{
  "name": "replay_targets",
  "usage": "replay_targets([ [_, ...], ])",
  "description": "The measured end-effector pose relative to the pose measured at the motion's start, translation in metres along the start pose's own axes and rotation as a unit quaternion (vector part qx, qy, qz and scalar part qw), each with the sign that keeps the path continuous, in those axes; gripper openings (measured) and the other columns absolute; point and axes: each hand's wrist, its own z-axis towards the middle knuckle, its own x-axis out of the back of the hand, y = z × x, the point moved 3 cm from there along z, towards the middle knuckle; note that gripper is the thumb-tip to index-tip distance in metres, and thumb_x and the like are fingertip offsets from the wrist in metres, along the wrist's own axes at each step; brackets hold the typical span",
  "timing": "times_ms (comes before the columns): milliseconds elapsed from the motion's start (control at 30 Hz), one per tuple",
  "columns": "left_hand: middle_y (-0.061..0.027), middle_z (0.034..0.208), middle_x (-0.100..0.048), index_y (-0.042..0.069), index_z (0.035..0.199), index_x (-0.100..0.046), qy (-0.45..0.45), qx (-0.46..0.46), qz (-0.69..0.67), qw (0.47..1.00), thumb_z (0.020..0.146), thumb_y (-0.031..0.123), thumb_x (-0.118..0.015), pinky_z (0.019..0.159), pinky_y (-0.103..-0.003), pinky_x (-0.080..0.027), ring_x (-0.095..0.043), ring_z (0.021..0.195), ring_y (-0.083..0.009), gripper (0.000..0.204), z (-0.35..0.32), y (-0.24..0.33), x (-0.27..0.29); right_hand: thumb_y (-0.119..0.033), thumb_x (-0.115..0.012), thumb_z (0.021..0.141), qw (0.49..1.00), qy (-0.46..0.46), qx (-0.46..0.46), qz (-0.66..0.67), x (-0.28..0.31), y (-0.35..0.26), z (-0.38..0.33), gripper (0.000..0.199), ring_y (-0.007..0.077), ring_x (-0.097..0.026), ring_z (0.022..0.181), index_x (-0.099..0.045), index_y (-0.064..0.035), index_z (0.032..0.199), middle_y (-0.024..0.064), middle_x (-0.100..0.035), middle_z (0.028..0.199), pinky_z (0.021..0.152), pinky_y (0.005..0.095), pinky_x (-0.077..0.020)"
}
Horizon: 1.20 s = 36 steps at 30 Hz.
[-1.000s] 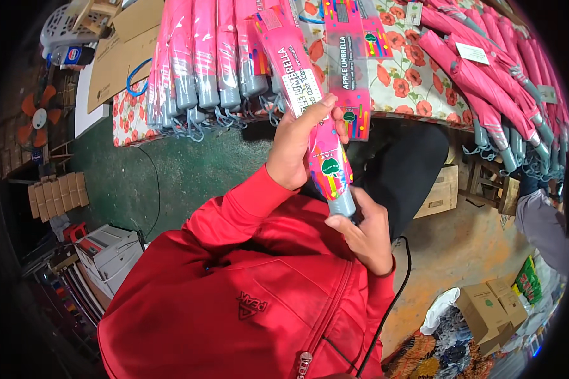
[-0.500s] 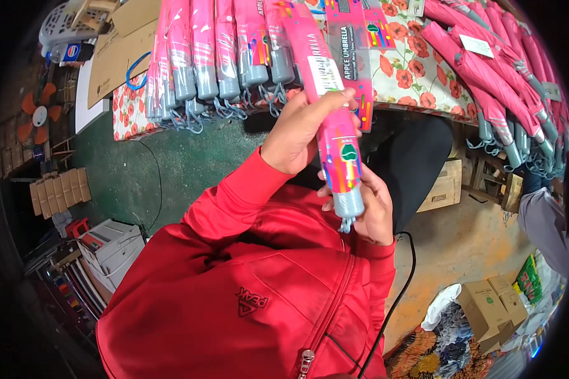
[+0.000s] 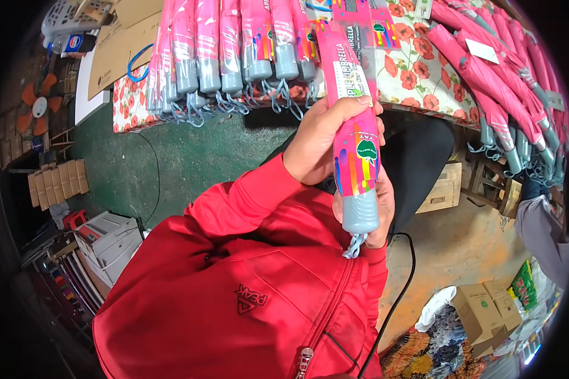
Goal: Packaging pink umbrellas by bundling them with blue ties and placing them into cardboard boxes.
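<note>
One folded pink umbrella (image 3: 356, 136) in a printed sleeve is held upright-ish in front of the person's chest, its grey handle (image 3: 360, 211) pointing near and its far end reaching over the table edge. The left hand (image 3: 319, 142) wraps around the middle of the sleeve, fingers curled and pressed together over its front. The right hand (image 3: 372, 211) sits behind the handle, cupping it from the back; only the edges of its fingers show, so how tightly they close cannot be told. A pale blue wrist loop (image 3: 354, 245) hangs from the handle's end. On the far table, covered by a white cloth with red poppies (image 3: 423, 79), lies a row of about seven more pink umbrellas (image 3: 234, 44) on the left, grey handles toward the near edge, and a second pile of roughly six (image 3: 499, 82) at the right, handles hanging off. The floor (image 3: 164, 164) below the table is dark green on the left, bare and brownish to the right. One wooden crate (image 3: 441, 188) stands under the table, two cardboard boxes (image 3: 483, 309) lie near right, and one white printer (image 3: 107, 237) sits at left.
</note>
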Motion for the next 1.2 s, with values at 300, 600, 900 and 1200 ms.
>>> replay_targets([
  [300, -0.0124, 0.096, -0.062, -0.001, 0.117, -0.054, -0.011, -0.115, -0.019, 0.993, 0.096, 0.017, -0.054, 0.072, -0.031, -0.052, -0.063, 0.078, -0.0207, 0.028, 0.002, 0.017, -0.001, -0.004, -0.057, 0.092, 0.838, 0.147, 0.167, -0.498, -0.035, -0.008, -0.004, 0.024, 0.0218, -0.057, 0.058, -0.05, -0.0006, 0.115, 0.018, -0.061, 0.082, 0.052, 0.0313, -0.049],
  [600, -0.0121, 0.105, -0.061, -0.001, 0.125, -0.048, -0.044, -0.13, -0.014, 0.99, 0.097, 0.015, -0.053, 0.073, -0.033, -0.053, -0.062, 0.08, -0.0209, 0.033, -0.001, 0.018, -0.002, -0.011, -0.076, 0.078, 0.995, -0.016, 0.07, -0.069, -0.052, -0.006, 0.01, 0.061, 0.0249, -0.064, 0.084, -0.041, -0.0001, 0.127, 0.0185, -0.063, 0.101, 0.07, 0.0342, -0.0541],
  [900, -0.0142, 0.089, -0.066, -0.002, 0.109, -0.058, 0.009, -0.153, -0.027, 0.988, 0.096, 0.017, -0.057, 0.068, -0.029, -0.052, -0.065, 0.074, -0.0206, 0.023, -0.002, 0.019, -0.009, -0.007, -0.073, 0.079, 0.979, 0.046, 0.083, -0.183, -0.05, -0.012, 0.009, 0.064, 0.028, -0.065, 0.084, -0.04, 0.0011, 0.133, 0.0208, -0.064, 0.104, 0.073, 0.0374, -0.0557],
  [1200, -0.0126, 0.107, -0.063, -0.001, 0.127, -0.048, -0.018, -0.134, 0.009, 0.991, 0.096, 0.013, -0.056, 0.073, -0.032, -0.054, -0.064, 0.083, -0.0202, 0.035, -0.007, 0.03, -0.004, 0.009, -0.065, 0.073, 0.695, 0.148, 0.235, -0.663, -0.07, -0.025, 0.009, 0.058, 0.0284, -0.067, 0.093, -0.053, 0.0047, 0.129, 0.019, -0.064, 0.12, 0.084, 0.0334, -0.0537],
])
